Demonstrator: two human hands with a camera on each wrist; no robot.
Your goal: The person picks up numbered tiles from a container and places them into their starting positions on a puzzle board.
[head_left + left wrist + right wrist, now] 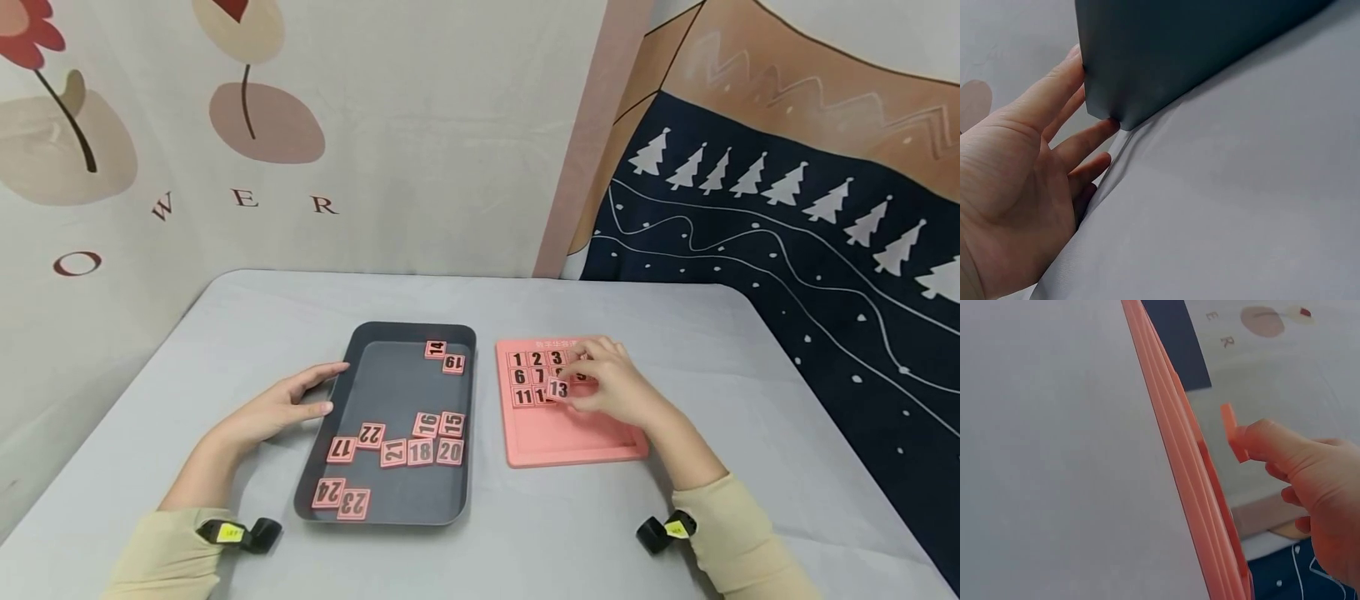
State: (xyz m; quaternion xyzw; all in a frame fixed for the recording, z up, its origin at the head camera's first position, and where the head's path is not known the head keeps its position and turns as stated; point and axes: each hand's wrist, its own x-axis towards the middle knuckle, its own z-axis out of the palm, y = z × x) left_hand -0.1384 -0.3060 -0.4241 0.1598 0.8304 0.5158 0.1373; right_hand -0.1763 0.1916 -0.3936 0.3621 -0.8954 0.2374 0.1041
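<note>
My right hand (611,383) pinches the number tile 13 (558,388) over the pink number board (577,437). Tiles 1, 2 and 3 show in the board's top row, with 6, 7 and 11 below; my fingers cover some tiles to the right. In the right wrist view the pinched tile (1233,432) is tilted, apart from the board's edge (1179,456). On the left, my left hand (281,404) touches the side of the dark grey tray (386,333), its fingers fairly straight. The left wrist view has that hand (1029,169) against the tray's wall (1141,56).
Several loose tiles lie in the tray at varied angles, among them 14 (436,349) near its far end and 23 (353,504) near its front. A white cloth covers the table (555,533). Printed curtains (420,167) hang behind it.
</note>
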